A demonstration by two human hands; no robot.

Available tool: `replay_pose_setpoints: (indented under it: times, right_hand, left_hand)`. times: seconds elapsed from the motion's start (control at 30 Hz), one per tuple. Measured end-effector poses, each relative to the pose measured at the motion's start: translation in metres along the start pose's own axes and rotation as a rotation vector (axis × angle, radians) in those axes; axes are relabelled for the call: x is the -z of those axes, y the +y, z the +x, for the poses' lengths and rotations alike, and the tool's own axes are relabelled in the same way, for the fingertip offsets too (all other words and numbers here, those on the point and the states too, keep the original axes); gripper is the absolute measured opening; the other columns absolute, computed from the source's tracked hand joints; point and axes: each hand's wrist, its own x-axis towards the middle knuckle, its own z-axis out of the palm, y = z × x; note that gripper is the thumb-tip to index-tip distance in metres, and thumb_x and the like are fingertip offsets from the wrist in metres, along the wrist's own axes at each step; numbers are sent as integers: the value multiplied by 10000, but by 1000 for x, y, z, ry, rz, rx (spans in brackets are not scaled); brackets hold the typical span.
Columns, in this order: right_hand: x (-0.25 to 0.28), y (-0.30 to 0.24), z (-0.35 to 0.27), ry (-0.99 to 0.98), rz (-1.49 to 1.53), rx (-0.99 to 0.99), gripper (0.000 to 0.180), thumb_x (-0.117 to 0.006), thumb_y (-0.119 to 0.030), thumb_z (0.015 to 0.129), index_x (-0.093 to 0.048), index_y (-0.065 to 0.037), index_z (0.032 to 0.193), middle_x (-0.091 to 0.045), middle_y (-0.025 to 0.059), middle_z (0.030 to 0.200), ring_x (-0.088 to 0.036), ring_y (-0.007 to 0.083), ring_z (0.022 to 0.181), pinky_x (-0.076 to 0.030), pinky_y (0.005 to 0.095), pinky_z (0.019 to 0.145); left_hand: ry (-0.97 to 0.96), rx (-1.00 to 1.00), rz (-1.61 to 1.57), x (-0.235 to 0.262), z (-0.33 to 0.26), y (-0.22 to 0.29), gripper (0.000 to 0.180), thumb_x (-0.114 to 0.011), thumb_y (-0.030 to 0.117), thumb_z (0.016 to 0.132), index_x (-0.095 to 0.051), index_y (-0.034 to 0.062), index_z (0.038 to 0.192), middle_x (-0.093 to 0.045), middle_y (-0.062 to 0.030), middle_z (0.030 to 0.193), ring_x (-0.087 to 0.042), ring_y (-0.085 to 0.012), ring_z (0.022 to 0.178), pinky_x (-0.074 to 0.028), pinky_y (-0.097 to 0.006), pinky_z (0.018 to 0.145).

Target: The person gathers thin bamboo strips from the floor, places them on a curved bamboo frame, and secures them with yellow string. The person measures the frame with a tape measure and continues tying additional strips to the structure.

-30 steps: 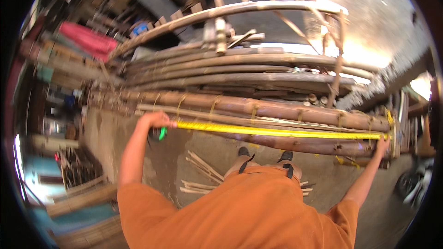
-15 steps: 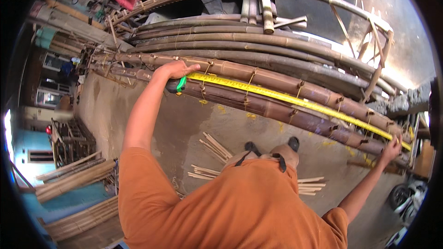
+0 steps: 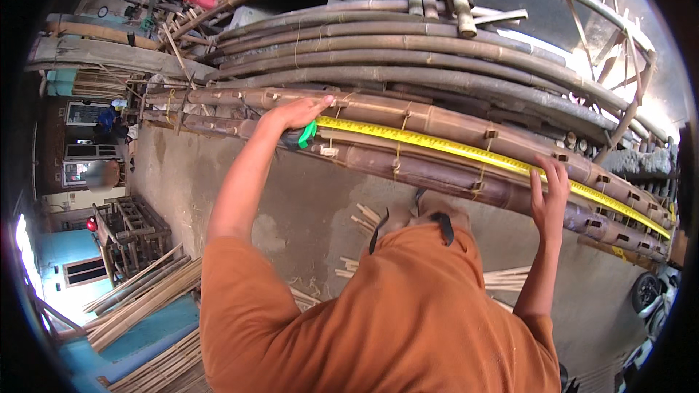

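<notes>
Yellow tape measure [image 3: 466, 151] is lying along the bamboo poles [image 3: 437, 120]. Left hand [image 3: 295, 113] is pressing its green case end flat; right hand [image 3: 550, 196], fingers spread, is touching the tape. Concrete floor [image 3: 218, 175] below is giving open room.

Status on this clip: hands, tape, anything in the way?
Left hand pins the tape case on the bamboo. Right hand flat on the yellow tape, mid-span. Nothing across the tape.
</notes>
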Motion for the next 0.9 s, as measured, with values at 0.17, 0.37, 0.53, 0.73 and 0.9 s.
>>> replay_pose_setpoints:
  times: [0.17,0.37,0.53,0.73,0.9]
  right_hand:
    - [-43,-70,35,-63,-59,63,274,-687,-205,917,-681,-100,1170,-608,114,1181,-563,271,1147,-353,405,1017]
    - [-76,-107,38,-111,-223,-38,324,-744,-381,865,-727,-138,1079,-553,151,1144,-542,307,1104,-366,448,989]
    - [-96,-142,24,-153,-364,-209,444,-767,-513,802,-765,-199,1116,-414,191,1450,-506,331,1237,-335,492,1043]
    - [-122,-141,4,-24,-468,-305,414,-747,-529,823,-762,-263,1140,-328,107,1563,-514,329,1265,-343,506,1067]
    - [-147,-160,-18,256,-522,-407,480,-693,-504,887,-640,-311,1323,-344,174,1536,-366,410,1373,-327,572,1085]
  left_hand:
    - [-267,-44,-75,12,15,-14,1155,-111,923,824,-752,-5,1076,-679,-275,1163,-623,-395,1155,-433,-448,1059]
    - [-420,-304,-120,7,37,-37,1169,-124,931,813,-742,-18,1103,-680,-284,1153,-629,-377,1154,-434,-431,1052]
    - [-511,-442,-136,1,61,-48,1186,-130,923,820,-697,-59,1170,-680,-276,1147,-626,-346,1141,-440,-419,1041]
    - [-513,-617,-186,-7,71,-52,1189,-159,908,840,-662,-111,1189,-666,-270,1195,-606,-342,1176,-420,-402,1066]
    - [-547,-650,-214,-16,80,-58,1149,-158,902,848,-651,-47,1268,-639,-269,1267,-577,-351,1229,-381,-404,1102]
